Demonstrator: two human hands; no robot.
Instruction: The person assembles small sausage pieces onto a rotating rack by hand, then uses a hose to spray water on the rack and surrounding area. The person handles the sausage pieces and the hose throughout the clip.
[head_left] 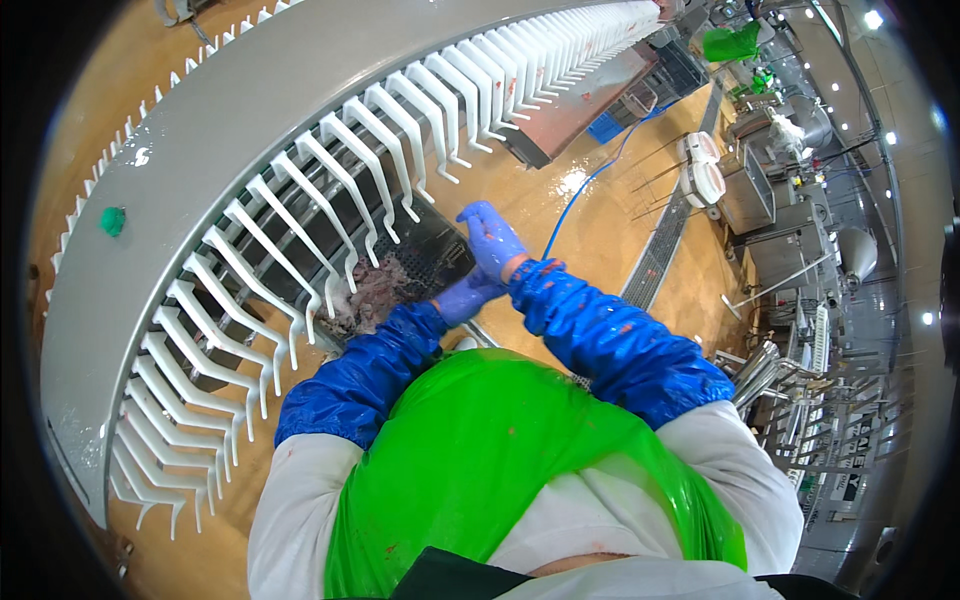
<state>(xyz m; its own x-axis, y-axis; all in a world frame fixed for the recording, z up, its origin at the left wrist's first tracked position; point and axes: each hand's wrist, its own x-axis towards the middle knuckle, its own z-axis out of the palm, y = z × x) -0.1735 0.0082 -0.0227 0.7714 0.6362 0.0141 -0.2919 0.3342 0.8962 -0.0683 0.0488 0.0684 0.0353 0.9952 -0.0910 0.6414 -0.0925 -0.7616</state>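
Observation:
Both hands wear purple-blue gloves, with blue sleeve covers up the forearms. My right hand [491,238] is raised in front of me with its fingers curled in, and nothing shows in it. My left hand [464,298] meets the right wrist from below, near the edge of the right sleeve cover [610,325]. Its fingertips are hidden behind that wrist. Left of the hands, below a row of white curved prongs [345,185], a dark perforated bin [440,250] holds pinkish-white meat scraps [372,295].
The prongs line a long curved grey machine [225,85] with a green scrap [112,221] on top. A blue hose [590,185] crosses the wet tan floor. A drain grate [660,255], white tubs [702,170] and steel equipment [800,240] are at the right.

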